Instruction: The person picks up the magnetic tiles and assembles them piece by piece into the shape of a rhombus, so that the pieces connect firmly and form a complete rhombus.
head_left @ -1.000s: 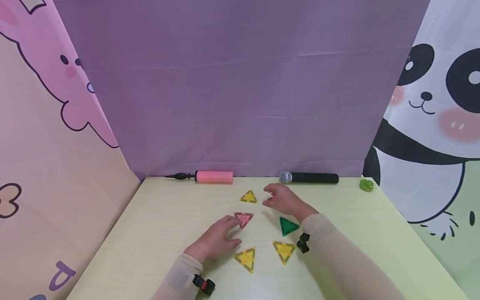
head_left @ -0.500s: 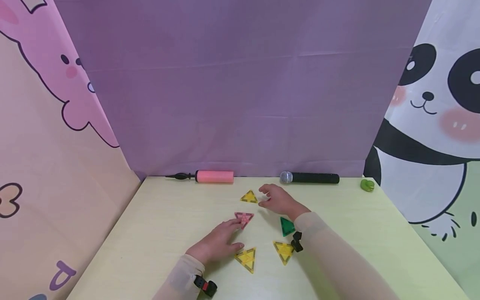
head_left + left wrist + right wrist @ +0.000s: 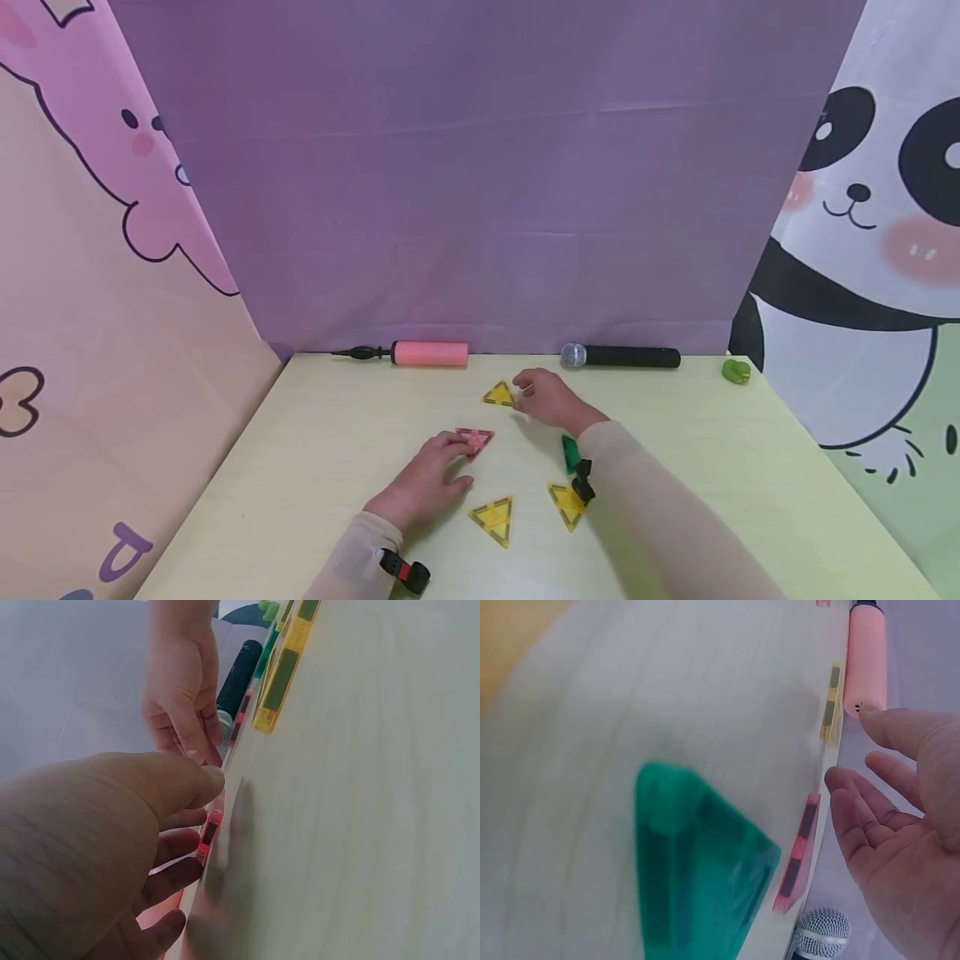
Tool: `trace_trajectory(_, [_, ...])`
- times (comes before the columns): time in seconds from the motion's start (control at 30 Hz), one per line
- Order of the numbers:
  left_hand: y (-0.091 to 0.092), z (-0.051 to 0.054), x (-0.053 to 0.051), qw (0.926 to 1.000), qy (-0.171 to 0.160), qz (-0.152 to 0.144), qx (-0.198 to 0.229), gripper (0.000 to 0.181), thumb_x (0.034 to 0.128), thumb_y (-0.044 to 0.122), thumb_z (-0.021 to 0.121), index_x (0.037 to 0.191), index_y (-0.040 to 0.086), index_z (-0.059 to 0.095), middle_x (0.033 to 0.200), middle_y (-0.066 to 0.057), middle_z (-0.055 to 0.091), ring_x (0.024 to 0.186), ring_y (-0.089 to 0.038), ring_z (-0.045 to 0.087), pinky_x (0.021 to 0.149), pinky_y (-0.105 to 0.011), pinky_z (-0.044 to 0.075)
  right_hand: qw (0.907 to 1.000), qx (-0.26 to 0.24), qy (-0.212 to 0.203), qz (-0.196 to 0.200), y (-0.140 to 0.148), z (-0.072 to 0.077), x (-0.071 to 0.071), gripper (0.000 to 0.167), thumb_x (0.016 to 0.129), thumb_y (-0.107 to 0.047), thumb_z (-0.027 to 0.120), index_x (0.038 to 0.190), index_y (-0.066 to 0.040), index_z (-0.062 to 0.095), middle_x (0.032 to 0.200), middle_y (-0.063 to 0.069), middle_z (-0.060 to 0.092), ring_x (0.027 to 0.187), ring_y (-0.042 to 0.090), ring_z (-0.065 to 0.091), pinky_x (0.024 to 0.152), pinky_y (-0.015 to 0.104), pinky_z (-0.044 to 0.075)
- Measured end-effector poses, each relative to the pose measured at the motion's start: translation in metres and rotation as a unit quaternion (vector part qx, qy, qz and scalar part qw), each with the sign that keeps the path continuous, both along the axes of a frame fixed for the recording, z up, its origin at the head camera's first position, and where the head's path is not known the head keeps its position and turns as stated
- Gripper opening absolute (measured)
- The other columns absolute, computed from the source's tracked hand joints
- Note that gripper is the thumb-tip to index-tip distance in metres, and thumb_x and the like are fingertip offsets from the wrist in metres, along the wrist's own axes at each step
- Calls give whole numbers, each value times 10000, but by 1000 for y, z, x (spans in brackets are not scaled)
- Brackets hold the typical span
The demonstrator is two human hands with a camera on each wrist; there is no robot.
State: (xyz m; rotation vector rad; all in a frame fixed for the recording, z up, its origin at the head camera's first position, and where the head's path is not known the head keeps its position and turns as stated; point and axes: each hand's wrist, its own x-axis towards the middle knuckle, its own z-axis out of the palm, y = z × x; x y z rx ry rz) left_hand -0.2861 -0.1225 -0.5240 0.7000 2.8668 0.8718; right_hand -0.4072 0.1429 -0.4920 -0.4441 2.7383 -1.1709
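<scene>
My left hand has its fingertips on the pink triangular tile, its thumb held apart; in the left wrist view the fingers reach over that tile's edge. Beside the back yellow triangle is my right hand, fingers relaxed and holding nothing. The right wrist view has a second pink tile near this hand, hidden from the head view. A green triangle is partly covered by the right sleeve. Nearer lie two yellow triangles, one in the middle and one by the right wrist's camera.
Along the table's back edge lie a pink pump with a black nozzle and a black microphone. A small green object sits at the back right corner. A purple cloth hangs behind the table.
The pink tile under my left fingertips has slid a little left along with that hand. My right hand has moved left, closer to the back yellow triangle, and its sleeve covers more of the green one.
</scene>
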Motion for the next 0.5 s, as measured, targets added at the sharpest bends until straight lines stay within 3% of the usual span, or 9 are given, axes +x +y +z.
trace_trajectory(0.33, [-12,-5,-3,9990,99,327,275,446,997,283,741,1418,169,650,1459,24,508,1419,-225,447,1175,-463,396,9993,343,143,5,-15,-3,-8,428,941,-100,789,1337,-23,644,1222,119,674,1111,261,668,960,436,561])
trace_trajectory(0.5, [-14,-8,-5,9982,44,353,484,442,997,266,743,1416,158,648,1444,21,507,1411,-225,456,1170,-469,404,9980,616,148,-79,-20,-1,-10,418,938,-152,800,1329,-88,663,1269,103,637,1099,228,678,1060,615,442])
